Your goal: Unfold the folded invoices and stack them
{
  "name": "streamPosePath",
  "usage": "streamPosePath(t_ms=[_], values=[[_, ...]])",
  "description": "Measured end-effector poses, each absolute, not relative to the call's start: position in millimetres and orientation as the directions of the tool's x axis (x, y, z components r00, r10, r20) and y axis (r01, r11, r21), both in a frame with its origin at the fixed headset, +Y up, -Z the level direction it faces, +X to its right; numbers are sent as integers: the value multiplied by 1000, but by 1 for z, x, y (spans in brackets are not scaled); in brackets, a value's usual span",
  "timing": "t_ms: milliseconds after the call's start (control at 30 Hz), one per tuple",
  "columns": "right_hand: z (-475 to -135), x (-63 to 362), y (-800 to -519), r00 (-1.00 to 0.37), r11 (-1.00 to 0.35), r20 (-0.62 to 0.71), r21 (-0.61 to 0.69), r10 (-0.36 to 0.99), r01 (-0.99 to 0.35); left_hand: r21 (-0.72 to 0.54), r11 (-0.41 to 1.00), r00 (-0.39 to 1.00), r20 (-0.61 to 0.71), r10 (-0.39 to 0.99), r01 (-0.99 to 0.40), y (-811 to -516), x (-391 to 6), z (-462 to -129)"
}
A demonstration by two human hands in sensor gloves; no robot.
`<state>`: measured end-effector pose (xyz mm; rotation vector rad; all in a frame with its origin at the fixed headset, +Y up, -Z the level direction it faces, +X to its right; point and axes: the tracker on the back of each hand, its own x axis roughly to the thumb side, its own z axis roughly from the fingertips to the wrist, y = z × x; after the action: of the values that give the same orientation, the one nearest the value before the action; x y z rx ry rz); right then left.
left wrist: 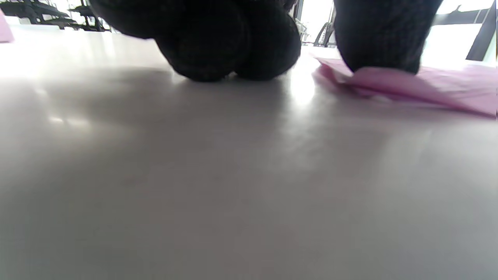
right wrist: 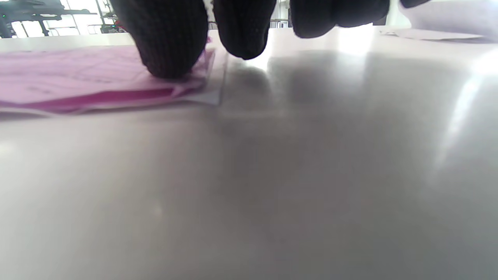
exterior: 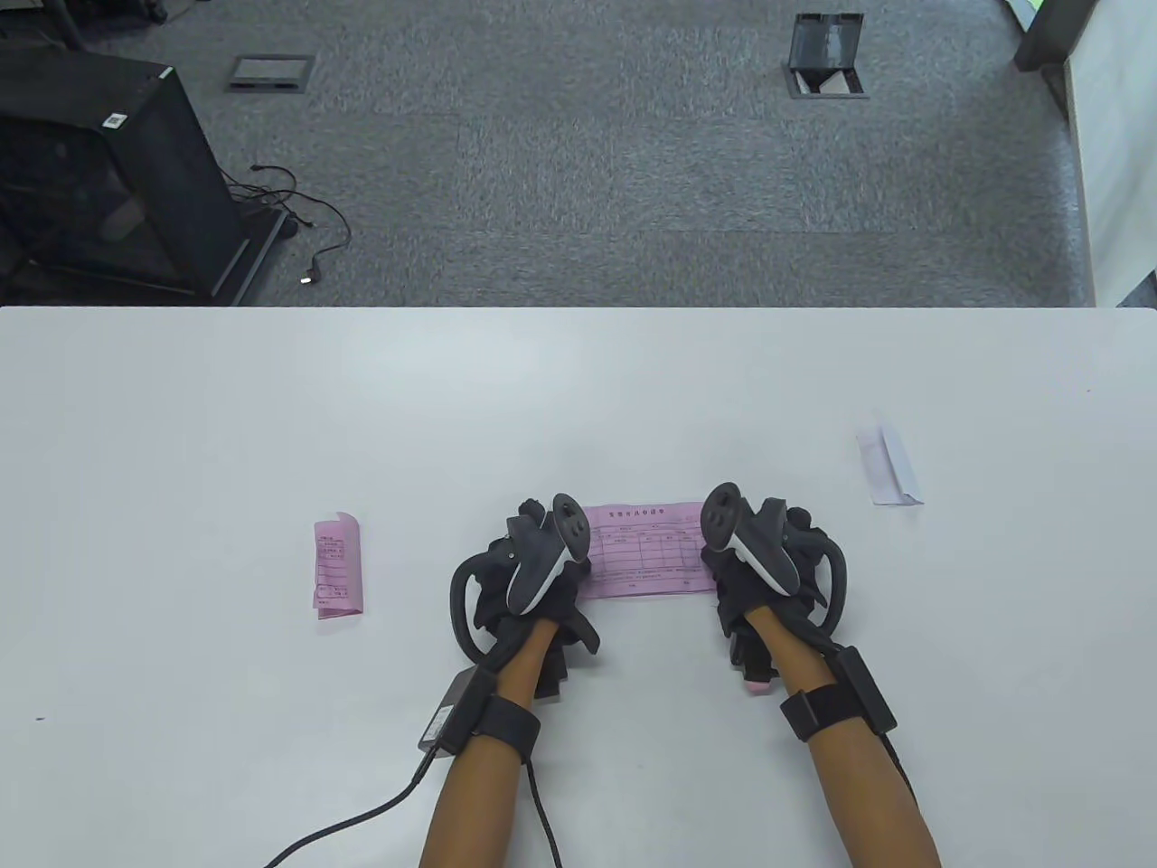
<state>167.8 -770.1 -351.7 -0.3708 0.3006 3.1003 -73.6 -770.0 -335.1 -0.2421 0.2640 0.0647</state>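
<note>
An unfolded pink invoice (exterior: 644, 550) lies flat on the white table (exterior: 578, 398) between my hands. My left hand (exterior: 542, 565) rests at its left end, and one gloved finger (left wrist: 377, 35) presses the paper's edge (left wrist: 428, 87). My right hand (exterior: 755, 561) rests at its right end, with one finger (right wrist: 167, 39) pressing the sheet (right wrist: 78, 81). A white paper edge (right wrist: 212, 97) shows under that end. A folded pink invoice (exterior: 338, 566) lies to the left. A folded white invoice (exterior: 889, 466) lies to the right.
The table's far edge (exterior: 578, 309) runs across the middle of the table view, with carpet floor beyond. A black cable (exterior: 362, 814) trails from my left wrist to the bottom edge. A black cabinet (exterior: 99, 181) stands on the floor at far left.
</note>
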Motion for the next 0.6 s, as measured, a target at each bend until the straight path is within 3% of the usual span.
streamPosePath(t_ms=[300, 600], values=[[-352, 176, -775, -961, -977, -263, 168, 80, -128, -224, 969, 961, -272, 41, -105, -769, -75, -333], [-340, 190, -762, -944, -970, -269, 95, 193, -226, -129, 961, 944, -259, 205, -244, -763, -85, -322]])
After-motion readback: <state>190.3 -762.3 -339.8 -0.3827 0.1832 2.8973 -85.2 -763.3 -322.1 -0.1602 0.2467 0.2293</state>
